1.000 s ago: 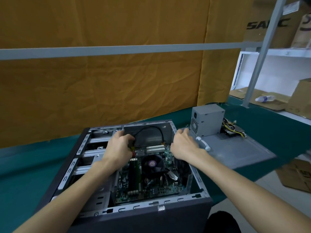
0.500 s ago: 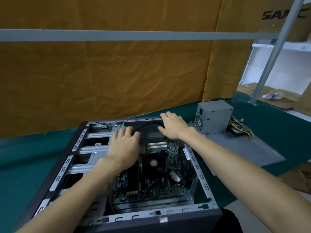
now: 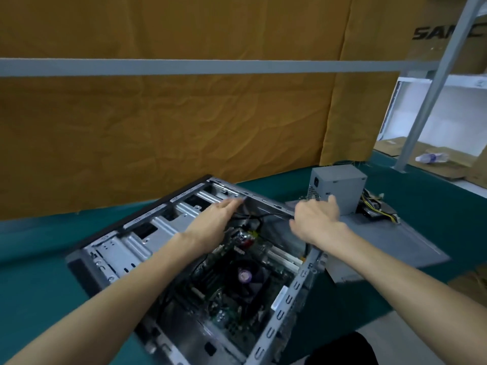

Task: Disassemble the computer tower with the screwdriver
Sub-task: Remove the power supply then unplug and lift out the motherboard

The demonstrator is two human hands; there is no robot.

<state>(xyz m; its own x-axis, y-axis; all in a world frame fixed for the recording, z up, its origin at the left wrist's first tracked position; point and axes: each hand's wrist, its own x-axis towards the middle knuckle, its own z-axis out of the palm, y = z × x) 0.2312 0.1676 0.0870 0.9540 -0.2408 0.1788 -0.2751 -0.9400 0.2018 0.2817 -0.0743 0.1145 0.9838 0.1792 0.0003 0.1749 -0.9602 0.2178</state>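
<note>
With the open computer tower (image 3: 184, 259) lying askew at six o'clock, the left hand (image 3: 210, 222) laid flat with straight fingers on its far rim and the right hand (image 3: 313, 217) loosely curled, empty, the case should be steadied before any screw is sought.

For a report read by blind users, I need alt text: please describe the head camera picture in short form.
Two bare hands reach into an open computer case lying on a green table; the left hand stretches flat toward the far rim, the right hand hangs loosely curled over the far corner. A grey power supply stands behind on a grey panel.
</note>
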